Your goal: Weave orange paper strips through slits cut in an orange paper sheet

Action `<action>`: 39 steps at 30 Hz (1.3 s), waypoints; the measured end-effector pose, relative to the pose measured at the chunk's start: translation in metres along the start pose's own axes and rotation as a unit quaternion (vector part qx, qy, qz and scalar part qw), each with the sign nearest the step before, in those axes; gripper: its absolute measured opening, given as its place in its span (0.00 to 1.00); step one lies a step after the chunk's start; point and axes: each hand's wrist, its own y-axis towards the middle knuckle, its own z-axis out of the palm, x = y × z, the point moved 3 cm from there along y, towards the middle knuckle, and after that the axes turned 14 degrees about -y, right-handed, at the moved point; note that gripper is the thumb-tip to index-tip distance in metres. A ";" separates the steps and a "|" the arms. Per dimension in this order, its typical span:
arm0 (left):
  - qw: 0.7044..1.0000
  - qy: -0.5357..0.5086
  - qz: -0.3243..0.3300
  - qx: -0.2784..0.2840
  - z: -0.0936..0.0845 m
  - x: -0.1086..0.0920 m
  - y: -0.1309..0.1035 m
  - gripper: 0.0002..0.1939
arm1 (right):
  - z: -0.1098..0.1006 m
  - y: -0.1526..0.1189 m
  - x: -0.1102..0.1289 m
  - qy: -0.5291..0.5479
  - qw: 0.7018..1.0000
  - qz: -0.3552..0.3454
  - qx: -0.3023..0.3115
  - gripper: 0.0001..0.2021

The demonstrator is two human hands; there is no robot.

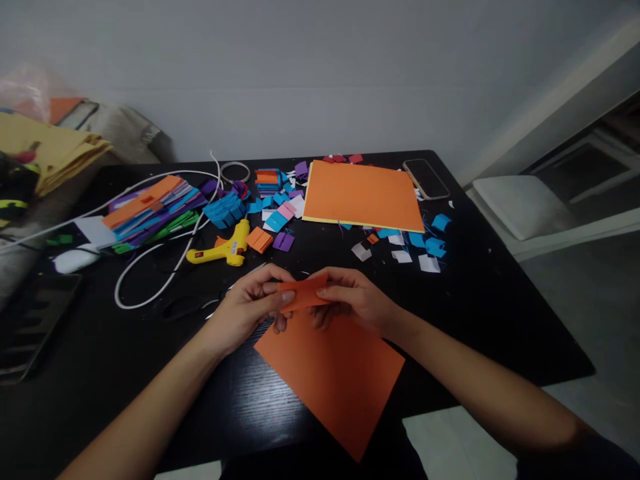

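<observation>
- Nearer to me and to the right of the yellow hot glue gun, I hold a small orange paper strip in both hands, up in front of me.
- My left hand pinches the strip's left end, thumb flat on the face towards me, other fingers curled behind.
- My right hand grips the right end likewise, thumb pressed on the front.
- Also nearer and to the right of the glue gun, below the strip, a larger orange sheet lies cornerwise on the black counter; my fingers partly cover its far corner, so I can't tell whether the strip touches it.
- Just right of the glue gun sit an orange folded piece and a purple folded piece.
- Just behind it is a blue folded bundle.
- Farther right and behind it, a stack of orange paper shows a yellow edge, with a smartphone beyond.
- Left of it loops a white cable.
</observation>
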 end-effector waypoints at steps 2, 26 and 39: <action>1.000 -0.004 -0.004 -0.002 -0.001 0.000 0.000 0.10 | -0.001 0.002 -0.001 0.016 1.000 0.005 -0.003 0.11; 0.860 0.475 0.172 -0.069 0.013 0.005 -0.005 0.09 | 0.005 -0.007 -0.004 -0.400 0.868 -0.163 -0.245 0.07; 0.841 0.504 0.186 -0.067 0.017 0.005 -0.005 0.10 | 0.017 -0.017 -0.003 -0.513 0.748 -0.311 -0.282 0.07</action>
